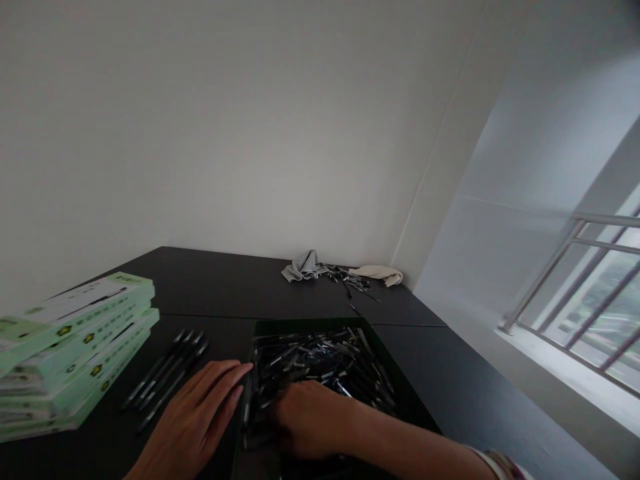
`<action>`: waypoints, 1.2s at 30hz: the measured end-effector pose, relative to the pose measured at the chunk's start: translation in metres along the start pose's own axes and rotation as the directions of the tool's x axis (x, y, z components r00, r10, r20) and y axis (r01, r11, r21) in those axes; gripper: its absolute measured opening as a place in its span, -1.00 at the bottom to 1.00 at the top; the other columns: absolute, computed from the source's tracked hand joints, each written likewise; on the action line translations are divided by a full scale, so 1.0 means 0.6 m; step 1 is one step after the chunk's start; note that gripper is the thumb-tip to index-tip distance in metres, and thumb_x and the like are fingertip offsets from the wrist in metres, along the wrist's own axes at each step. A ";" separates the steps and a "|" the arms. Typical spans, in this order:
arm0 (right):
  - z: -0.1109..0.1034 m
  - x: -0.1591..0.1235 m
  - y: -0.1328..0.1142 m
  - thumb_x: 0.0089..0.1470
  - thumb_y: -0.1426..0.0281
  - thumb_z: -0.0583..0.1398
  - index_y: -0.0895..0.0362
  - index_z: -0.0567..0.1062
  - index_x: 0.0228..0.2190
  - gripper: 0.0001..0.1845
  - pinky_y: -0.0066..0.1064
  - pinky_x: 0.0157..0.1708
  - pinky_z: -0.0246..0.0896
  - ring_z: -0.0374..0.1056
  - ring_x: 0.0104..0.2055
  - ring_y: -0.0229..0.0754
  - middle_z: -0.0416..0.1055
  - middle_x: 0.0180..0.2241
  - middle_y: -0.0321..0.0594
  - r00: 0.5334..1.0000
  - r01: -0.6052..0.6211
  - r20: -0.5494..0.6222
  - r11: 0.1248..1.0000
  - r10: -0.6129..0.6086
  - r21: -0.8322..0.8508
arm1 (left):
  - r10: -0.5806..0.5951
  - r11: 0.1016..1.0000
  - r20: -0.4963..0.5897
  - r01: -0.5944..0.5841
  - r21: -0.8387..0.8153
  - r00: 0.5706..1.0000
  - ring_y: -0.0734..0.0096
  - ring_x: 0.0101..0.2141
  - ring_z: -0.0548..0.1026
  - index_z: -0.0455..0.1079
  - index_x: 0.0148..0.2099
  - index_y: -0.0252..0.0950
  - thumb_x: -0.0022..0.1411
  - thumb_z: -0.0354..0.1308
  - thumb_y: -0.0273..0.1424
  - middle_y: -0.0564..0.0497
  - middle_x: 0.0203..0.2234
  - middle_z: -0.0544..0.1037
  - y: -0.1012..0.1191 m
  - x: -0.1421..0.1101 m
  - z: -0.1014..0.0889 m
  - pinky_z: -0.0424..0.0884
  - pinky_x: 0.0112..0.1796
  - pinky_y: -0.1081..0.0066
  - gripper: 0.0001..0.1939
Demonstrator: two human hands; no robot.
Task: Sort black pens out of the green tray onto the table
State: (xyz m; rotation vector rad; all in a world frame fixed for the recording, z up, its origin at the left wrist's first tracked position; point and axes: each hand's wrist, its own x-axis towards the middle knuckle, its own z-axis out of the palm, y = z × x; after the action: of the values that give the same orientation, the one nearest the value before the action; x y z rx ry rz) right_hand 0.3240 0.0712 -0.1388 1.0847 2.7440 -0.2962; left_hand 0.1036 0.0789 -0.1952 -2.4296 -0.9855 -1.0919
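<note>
On the desk (215,280), a few set-out pens (164,371) lie near stacked boxes (95,340), many loose pens (320,353) are left in the bin (405,392), the right hand (313,420) among them, grip too blurred to tell, the left hand (200,413) loosely open alongside.

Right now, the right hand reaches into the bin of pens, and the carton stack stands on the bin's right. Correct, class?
No: the head view shows the carton stack left of the bin. The right hand does reach into the bin of pens.
</note>
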 end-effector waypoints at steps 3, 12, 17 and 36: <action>0.005 0.005 -0.002 -0.02 0.40 0.19 0.25 0.59 -0.30 -0.75 -0.38 -0.48 0.23 0.50 -0.29 0.04 0.57 -0.32 0.07 0.997 -0.036 0.059 0.992 0.043 -0.120 | 0.004 1.000 -0.004 -0.004 -0.013 1.000 0.35 -0.14 0.52 0.31 0.09 -0.23 0.34 -0.01 -0.36 -0.05 -0.16 0.54 0.000 0.001 0.000 0.43 -0.07 0.42 -0.70; -0.029 -0.018 0.047 -0.03 0.47 0.20 0.16 0.55 -0.45 -0.90 -0.52 -0.45 0.12 0.41 -0.40 -0.23 0.52 -0.47 -0.26 0.994 0.010 -0.113 0.980 0.013 0.201 | -0.038 0.998 0.005 0.038 -0.042 0.999 0.34 -0.15 0.54 0.33 0.09 -0.20 0.32 -0.01 -0.37 -0.03 -0.17 0.55 0.003 0.001 -0.003 0.45 -0.09 0.42 -0.69; -0.037 -0.039 0.042 0.07 0.42 0.15 0.16 0.46 -0.38 -0.91 -0.56 -0.45 0.15 0.33 -0.47 -0.31 0.42 -0.52 -0.34 0.966 0.015 -0.204 0.756 0.158 0.654 | -0.130 0.975 0.052 0.137 -0.177 0.990 0.38 -0.14 0.54 0.28 0.12 -0.18 0.33 -0.01 -0.36 -0.02 -0.15 0.54 0.017 0.008 -0.010 0.46 -0.10 0.50 -0.67; -0.033 -0.103 0.083 0.07 0.48 0.11 0.22 0.50 -0.30 -0.81 -0.22 -0.30 0.22 0.46 -0.21 0.14 0.53 -0.29 0.06 0.822 -0.522 -0.202 0.846 0.533 0.107 | -0.060 0.997 0.082 0.063 -0.033 0.995 0.42 -0.11 0.53 0.28 0.12 -0.17 0.33 -0.03 -0.25 0.02 -0.12 0.54 0.009 -0.006 0.006 0.41 -0.04 0.54 -0.65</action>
State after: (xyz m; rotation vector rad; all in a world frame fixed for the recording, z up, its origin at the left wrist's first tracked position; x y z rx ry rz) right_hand 0.4010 0.0710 -0.1111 1.9354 2.4716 -0.1601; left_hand 0.1075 0.0754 -0.2002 -2.5047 -1.0822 -1.0472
